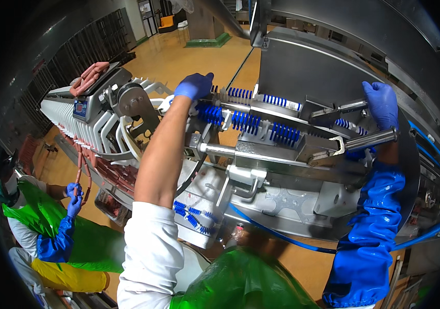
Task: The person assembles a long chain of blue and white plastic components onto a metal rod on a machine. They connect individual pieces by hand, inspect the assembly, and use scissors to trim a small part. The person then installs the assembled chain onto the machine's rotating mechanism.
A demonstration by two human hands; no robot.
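Two blue-gloved hands work at one metal machine (pixel 281 160). The left hand (pixel 195 86) is at its left end, beside two rows of blue teeth, a far row (pixel 281 101) and a near row (pixel 245 122); whether its grip is closed on anything cannot be told. The right hand (pixel 383 105), fingers curled, is just beside the upper handle (pixel 352 106), one of two; whether its grip clamps that handle cannot be told. The lower handle (pixel 372 139) crosses before the right wrist, and the left forearm (pixel 163 149) hides part of the machine's left edge. Leftward, one sausage pile (pixel 90 77) tops a box above many white hooks (pixel 81 126); a co-worker's two gloved hands (pixel 74 206) hold a sausage string (pixel 79 167).
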